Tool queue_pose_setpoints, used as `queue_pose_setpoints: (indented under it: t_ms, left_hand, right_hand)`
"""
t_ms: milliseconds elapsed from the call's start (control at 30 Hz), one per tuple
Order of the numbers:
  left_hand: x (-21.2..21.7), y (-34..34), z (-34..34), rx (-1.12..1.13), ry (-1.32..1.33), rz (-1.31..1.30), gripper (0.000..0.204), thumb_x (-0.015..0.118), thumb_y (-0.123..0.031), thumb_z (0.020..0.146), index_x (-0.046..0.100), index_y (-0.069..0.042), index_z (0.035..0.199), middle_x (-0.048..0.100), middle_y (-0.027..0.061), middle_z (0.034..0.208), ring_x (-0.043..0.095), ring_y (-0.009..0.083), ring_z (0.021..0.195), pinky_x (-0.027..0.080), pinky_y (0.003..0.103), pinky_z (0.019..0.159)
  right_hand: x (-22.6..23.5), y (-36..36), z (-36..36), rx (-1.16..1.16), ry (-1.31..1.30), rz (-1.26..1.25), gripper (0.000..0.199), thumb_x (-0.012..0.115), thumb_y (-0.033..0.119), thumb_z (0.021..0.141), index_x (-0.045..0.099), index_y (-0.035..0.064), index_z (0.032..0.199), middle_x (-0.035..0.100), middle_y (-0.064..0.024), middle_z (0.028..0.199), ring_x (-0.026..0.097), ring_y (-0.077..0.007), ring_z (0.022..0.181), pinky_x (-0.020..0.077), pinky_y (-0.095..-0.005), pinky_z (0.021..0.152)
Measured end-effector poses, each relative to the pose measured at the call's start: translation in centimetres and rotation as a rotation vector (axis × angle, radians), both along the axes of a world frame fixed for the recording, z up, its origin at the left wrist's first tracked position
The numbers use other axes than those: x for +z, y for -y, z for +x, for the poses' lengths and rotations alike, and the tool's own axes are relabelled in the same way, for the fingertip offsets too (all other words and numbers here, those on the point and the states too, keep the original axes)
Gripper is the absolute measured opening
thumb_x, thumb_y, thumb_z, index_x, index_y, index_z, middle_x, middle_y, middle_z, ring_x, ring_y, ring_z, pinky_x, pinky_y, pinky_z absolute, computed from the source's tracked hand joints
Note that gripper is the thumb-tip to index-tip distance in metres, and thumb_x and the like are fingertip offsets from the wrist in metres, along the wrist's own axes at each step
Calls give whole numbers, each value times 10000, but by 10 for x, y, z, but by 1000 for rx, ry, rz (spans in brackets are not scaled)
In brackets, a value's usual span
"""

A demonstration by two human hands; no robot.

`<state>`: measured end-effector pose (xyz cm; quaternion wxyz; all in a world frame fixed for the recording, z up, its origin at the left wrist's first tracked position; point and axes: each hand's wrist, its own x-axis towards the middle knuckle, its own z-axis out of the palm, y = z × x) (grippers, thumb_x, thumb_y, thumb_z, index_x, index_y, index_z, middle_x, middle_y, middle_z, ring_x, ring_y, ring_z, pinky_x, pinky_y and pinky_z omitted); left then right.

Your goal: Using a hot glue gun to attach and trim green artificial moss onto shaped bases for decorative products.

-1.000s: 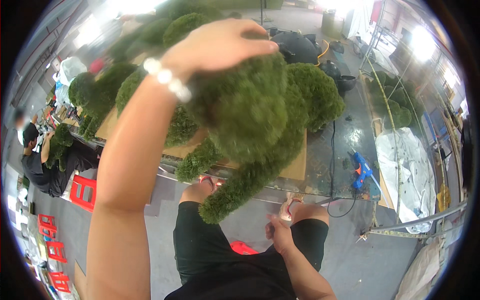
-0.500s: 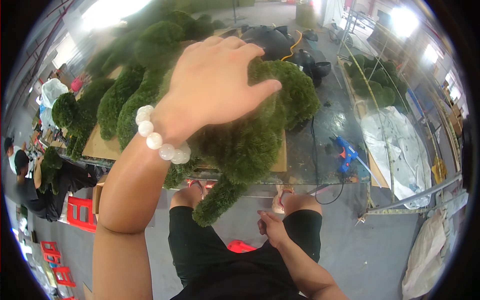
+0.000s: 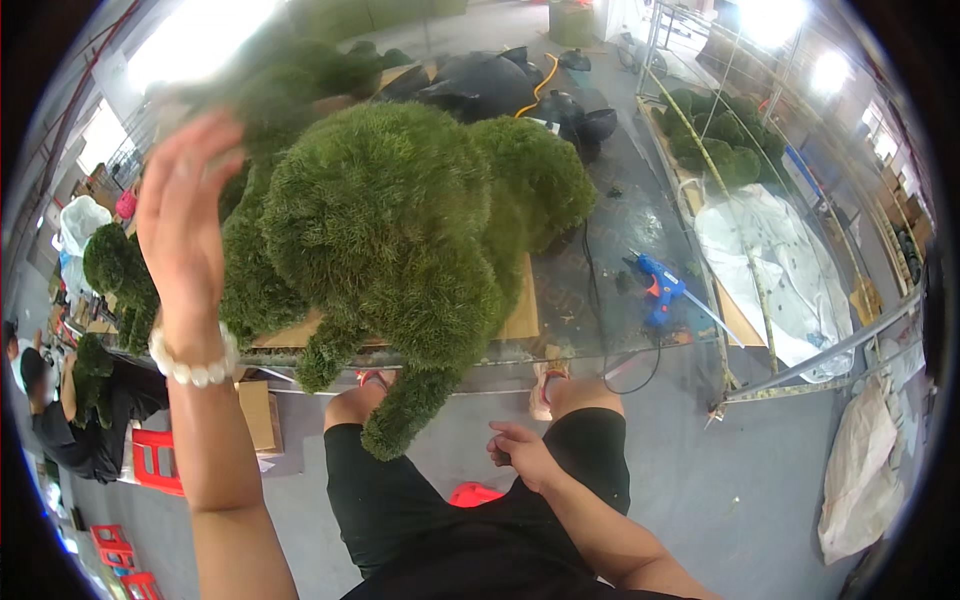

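Note:
A large green grass-covered figure, shaped like an animal with rounded parts and stubby limbs, fills the middle of the table. One limb hangs past the table's front edge toward my lap. My left hand, with a white bead bracelet at the wrist, is raised to the left of the figure, apart from it. Its fingers are stretched out, somewhat blurred, and hold nothing. Over my right thigh hovers my right hand, index finger extended and the others loosely curled, with nothing visible in it.
A blue glue gun with a dark cord lies right of the figure on the dark table. Black molded shapes sit behind. Metal framing and white sheeting stand at right. Red stools and a seated person are at left.
My left hand has come off the top of the grass figure and swung left, uncovering it. My right hand stays by my thigh; the view has shifted slightly.

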<state>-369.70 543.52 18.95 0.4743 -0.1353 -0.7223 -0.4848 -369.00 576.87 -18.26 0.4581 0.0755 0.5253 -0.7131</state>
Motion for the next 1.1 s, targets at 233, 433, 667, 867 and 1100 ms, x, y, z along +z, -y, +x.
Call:
queue_pose_setpoints:
  t_ms: [233,433,667,867,1100]
  left_hand:
    - [-169,63,67,305,444,269,156,579,-173,1006,628,-28,1038,630,34,945,567,106,841,449,249,767]
    - [-247,61,87,428,748,148,274,590,-203,997,638,34,1126,677,83,975,604,131,918,477,285,812]
    - [-243,25,94,454,852,386,356,608,-251,990,635,71,1139,701,110,988,603,118,879,481,286,793]
    - [-267,-32,129,227,711,761,219,662,-164,961,645,-2,1108,666,10,970,594,79,906,467,235,822]
    - [-269,-91,145,74,741,852,194,694,-135,939,614,-28,1081,612,-24,915,555,51,834,445,217,739]
  right_hand:
    - [11,2,0,36,-164,83,420,578,96,961,521,-17,1362,471,22,703,398,-77,555,323,-250,513]
    - [37,2,8,-228,-446,-98,384,566,105,1004,527,8,1373,554,-11,773,503,-96,643,417,-262,560]
    - [108,-1,-5,-330,-414,-384,323,495,94,1027,554,32,1338,470,-1,721,421,-97,581,346,-258,498]
    - [141,-12,-18,-432,-561,-357,264,438,140,1040,595,17,1213,432,-8,688,390,-111,560,295,-252,479]
    - [181,-14,-25,-602,-646,-369,40,458,51,1022,488,58,997,533,-79,941,519,-180,719,439,-298,605]
